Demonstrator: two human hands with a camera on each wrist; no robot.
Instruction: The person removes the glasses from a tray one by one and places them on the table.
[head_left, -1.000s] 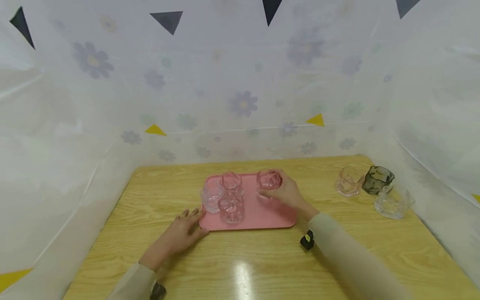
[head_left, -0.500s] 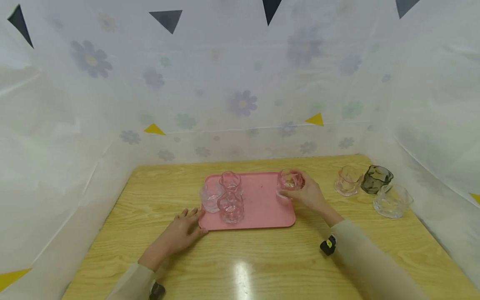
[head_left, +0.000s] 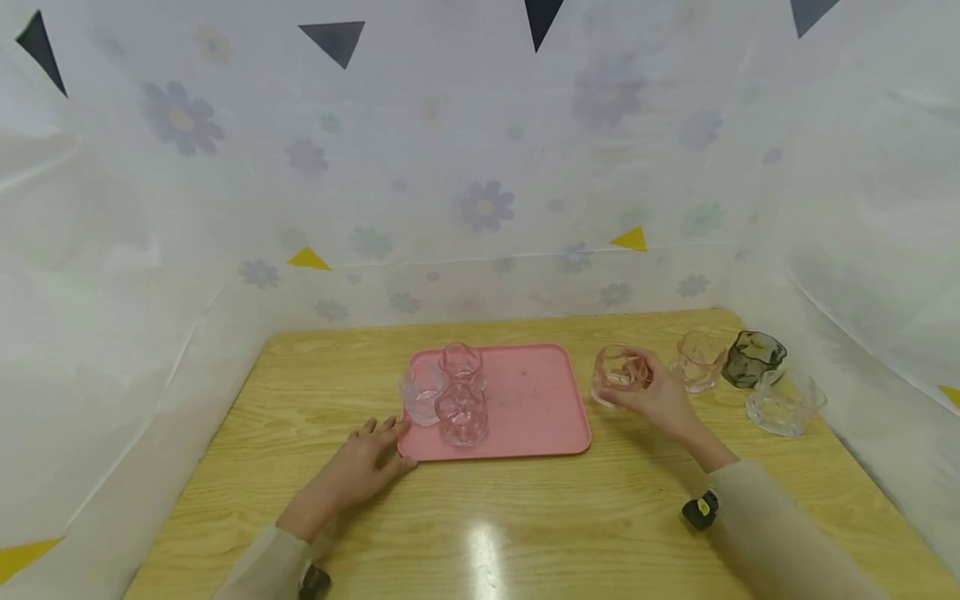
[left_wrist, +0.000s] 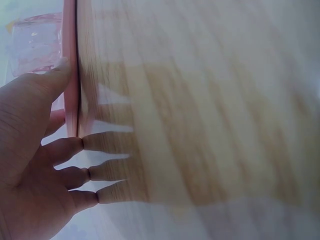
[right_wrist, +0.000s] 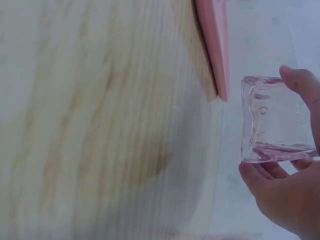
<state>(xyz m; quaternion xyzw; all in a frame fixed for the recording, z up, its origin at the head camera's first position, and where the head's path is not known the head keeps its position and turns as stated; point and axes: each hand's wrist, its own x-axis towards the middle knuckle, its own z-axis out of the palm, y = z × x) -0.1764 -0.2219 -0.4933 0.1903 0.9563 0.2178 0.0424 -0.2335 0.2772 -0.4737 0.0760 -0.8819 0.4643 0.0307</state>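
My right hand (head_left: pixel 660 400) grips a faintly pink, wavy-sided glass cup (head_left: pixel 621 375) just beyond the tray's right side. In the right wrist view, the thumb lies on one side of the glass cup (right_wrist: pixel 277 120) and the fingers on the other; its base seems raised off the table. My left hand (head_left: pixel 360 467) rests at the front left corner of a pink tray (head_left: pixel 536 408). Its thumb touches the tray's rim (left_wrist: pixel 71 95) in the left wrist view, with fingertips down on the table. On the tray's left half stand several clear or pinkish glass cups (head_left: pixel 462 421).
At the table's right stand a peach-tinted cup (head_left: pixel 697 362), a dark grey cup (head_left: pixel 753 360) and a clear cup (head_left: pixel 783 404). White flowered sheeting (head_left: pixel 420 167) encloses the back and sides of the wooden table (head_left: pixel 420 533).
My right hand has carried the pinkish cup rightward, from above the tray to past its right edge. The left hand and the other cups have stayed in place.
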